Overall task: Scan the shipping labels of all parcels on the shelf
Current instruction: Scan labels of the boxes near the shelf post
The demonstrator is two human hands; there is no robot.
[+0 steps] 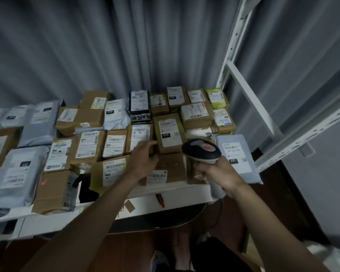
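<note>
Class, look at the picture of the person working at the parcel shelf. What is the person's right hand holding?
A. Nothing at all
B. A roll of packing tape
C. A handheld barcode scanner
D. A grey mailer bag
C: the right hand has its fingers wrapped round the handle of a handheld barcode scanner, whose dark head with a red mark points toward the cardboard parcels.

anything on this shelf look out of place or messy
Mostly tidy. Two things stand out: the grey mailer marked 231 juts past the shelf's right front corner, and a small red object sticks out over the front lip. The right hand grips the scanner.
</note>
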